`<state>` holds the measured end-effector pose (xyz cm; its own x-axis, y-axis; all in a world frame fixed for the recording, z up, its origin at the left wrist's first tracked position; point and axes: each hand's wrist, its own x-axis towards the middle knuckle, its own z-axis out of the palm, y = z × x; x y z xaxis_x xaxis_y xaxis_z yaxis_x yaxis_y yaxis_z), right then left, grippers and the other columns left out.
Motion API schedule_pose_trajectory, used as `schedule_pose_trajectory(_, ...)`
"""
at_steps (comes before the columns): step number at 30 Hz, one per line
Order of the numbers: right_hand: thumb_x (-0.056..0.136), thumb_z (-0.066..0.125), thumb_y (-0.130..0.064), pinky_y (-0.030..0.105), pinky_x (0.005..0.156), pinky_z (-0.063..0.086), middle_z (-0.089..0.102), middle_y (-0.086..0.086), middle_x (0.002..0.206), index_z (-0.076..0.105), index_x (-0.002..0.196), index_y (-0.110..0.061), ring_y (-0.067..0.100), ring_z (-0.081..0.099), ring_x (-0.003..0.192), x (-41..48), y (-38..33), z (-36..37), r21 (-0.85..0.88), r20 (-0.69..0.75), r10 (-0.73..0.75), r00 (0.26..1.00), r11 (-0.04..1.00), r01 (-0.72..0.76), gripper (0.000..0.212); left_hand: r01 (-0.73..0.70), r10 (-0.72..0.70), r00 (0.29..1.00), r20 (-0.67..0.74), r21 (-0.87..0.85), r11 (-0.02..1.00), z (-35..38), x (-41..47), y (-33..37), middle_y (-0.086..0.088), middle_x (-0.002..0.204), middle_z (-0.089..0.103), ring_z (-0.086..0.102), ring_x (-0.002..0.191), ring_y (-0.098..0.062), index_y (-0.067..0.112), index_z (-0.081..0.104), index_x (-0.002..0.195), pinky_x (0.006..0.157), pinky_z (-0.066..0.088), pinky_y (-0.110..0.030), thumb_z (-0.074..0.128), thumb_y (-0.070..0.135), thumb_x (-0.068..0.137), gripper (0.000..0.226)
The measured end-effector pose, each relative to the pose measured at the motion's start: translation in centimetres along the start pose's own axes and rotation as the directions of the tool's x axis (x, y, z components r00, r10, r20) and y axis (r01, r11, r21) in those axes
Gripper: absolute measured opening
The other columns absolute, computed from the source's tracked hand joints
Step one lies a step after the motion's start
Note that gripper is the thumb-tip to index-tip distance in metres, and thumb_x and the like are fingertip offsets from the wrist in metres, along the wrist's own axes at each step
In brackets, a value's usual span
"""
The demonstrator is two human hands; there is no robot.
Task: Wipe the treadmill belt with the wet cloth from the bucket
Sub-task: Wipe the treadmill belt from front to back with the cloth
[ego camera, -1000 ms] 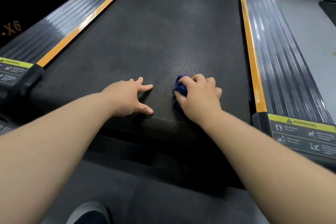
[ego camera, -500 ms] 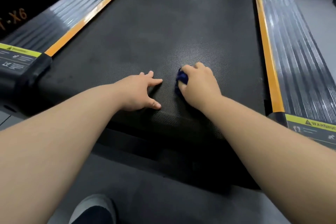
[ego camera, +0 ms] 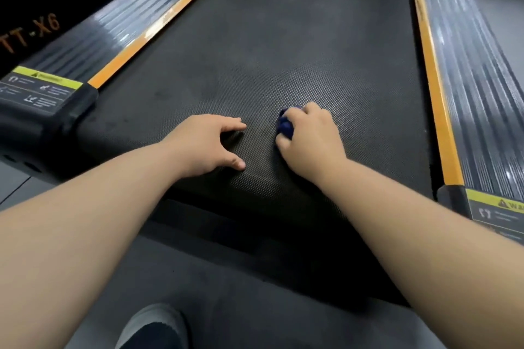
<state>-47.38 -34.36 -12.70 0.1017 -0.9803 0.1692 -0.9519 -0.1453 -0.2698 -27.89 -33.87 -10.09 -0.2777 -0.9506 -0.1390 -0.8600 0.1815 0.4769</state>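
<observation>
The dark textured treadmill belt (ego camera: 283,51) runs away from me between two orange-edged side rails. My right hand (ego camera: 312,139) grips a bunched blue cloth (ego camera: 285,125) and holds it down on the belt near its rear end; only a small part of the cloth shows past my fingers. My left hand (ego camera: 209,144) rests on the belt just left of the cloth, fingers spread, thumb and forefinger touching the surface. No bucket is in view.
Ribbed grey side rails with orange strips flank the belt, the left rail (ego camera: 119,28) and the right rail (ego camera: 476,88). Yellow warning labels (ego camera: 42,88) sit on both rear end caps. My shoe (ego camera: 153,326) stands on the grey floor behind the treadmill.
My right hand with the cloth has slid slightly forward and left along the belt. My left hand has kept its place on the belt; the view has shifted a little.
</observation>
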Motion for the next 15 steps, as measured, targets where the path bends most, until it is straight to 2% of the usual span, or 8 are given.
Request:
schedule_pose_trajectory(3,0.072,0.034,-0.057,0.038,0.092,0.042,0.051,0.005,0.109,0.062,0.108,-0.025,0.029,0.046,0.1,-3.7,-1.0,-0.8,0.066,0.068,-0.109,0.992,0.992,0.105,0.057,-0.022,0.021,1.0,0.024,0.065,0.998,-0.3,0.3,0.3,0.019,0.146,0.038,0.033,0.135,-0.004,0.033,0.045,0.139,0.105,0.022,-0.016,0.083,0.037,0.065,0.083)
schedule_pose_trajectory(4,0.07,0.028,-0.059,0.038,0.097,0.039,0.05,0.003,0.115,0.062,0.113,-0.03,0.027,0.045,0.106,-4.1,-1.1,-1.3,0.133,0.112,-0.102,0.988,0.987,0.087,0.062,-0.03,0.025,0.998,0.055,0.086,0.996,-0.4,0.3,0.5,0.018,0.148,0.035,0.032,0.136,-0.005,0.032,0.043,0.14,0.105,0.021,-0.016,0.082,0.037,0.067,0.083)
schedule_pose_trajectory(6,0.075,0.027,-0.053,0.037,0.11,0.028,0.041,0.001,0.137,0.052,0.129,-0.041,0.026,0.035,0.125,-4.2,-0.5,-2.4,0.309,0.173,-0.086,0.981,0.951,0.029,0.06,-0.051,0.031,0.989,0.145,0.132,0.99,-0.8,0.3,0.9,0.015,0.152,0.03,0.03,0.138,-0.007,0.035,0.039,0.142,0.108,0.021,-0.017,0.079,0.035,0.072,0.081)
schedule_pose_trajectory(8,0.079,0.028,-0.041,0.034,0.115,0.015,0.027,0.001,0.152,0.038,0.139,-0.046,0.024,0.023,0.139,-4.4,1.3,-3.4,0.403,0.14,-0.052,0.989,0.915,-0.009,0.061,-0.054,0.035,0.987,0.16,0.116,0.992,-1.1,0.1,1.8,0.011,0.152,0.032,0.033,0.137,-0.009,0.039,0.034,0.143,0.108,0.024,-0.019,0.072,0.034,0.078,0.075)
schedule_pose_trajectory(10,0.079,0.029,-0.032,0.029,0.114,0.011,0.027,0.002,0.154,0.036,0.142,-0.04,0.021,0.02,0.141,-5.0,3.7,-3.8,0.407,0.076,0.035,0.996,0.911,-0.063,0.064,-0.059,0.056,0.997,0.054,0.054,0.997,-0.4,-0.1,3.6,0.007,0.153,0.031,0.031,0.138,-0.011,0.045,0.026,0.145,0.11,0.025,-0.023,0.061,0.045,0.084,0.07)
schedule_pose_trajectory(12,0.078,0.033,-0.024,0.03,0.114,0.019,0.042,0.007,0.146,0.046,0.139,-0.024,0.021,0.032,0.137,-6.0,5.7,-3.2,0.366,-0.028,0.112,0.993,0.926,-0.094,0.062,-0.114,0.115,0.993,-0.033,0.035,0.993,1.8,-0.4,6.3,0.003,0.158,0.016,0.021,0.143,-0.016,0.053,0.018,0.143,0.115,0.022,-0.034,0.052,0.062,0.083,0.07)
schedule_pose_trajectory(14,0.074,0.036,-0.017,0.029,0.109,0.028,0.054,0.008,0.134,0.056,0.129,-0.014,0.024,0.044,0.128,-6.3,6.8,-2.2,0.349,-0.123,0.196,0.973,0.926,-0.143,0.058,-0.222,0.226,0.973,-0.048,0.081,0.972,5.0,-0.2,8.7,0.002,0.159,0.008,0.013,0.145,-0.021,0.055,0.026,0.14,0.116,0.02,-0.043,0.048,0.07,0.08,0.066)
schedule_pose_trajectory(15,0.073,0.036,-0.015,0.027,0.105,0.03,0.058,0.008,0.129,0.059,0.124,-0.012,0.024,0.048,0.123,-6.0,7.0,-1.7,0.362,-0.152,0.24,0.959,0.916,-0.172,0.056,-0.26,0.268,0.962,-0.062,0.105,0.96,6.2,0.0,9.3,0.0,0.158,0.016,0.018,0.143,-0.024,0.05,0.04,0.135,0.114,0.025,-0.045,0.049,0.068,0.08,0.059)
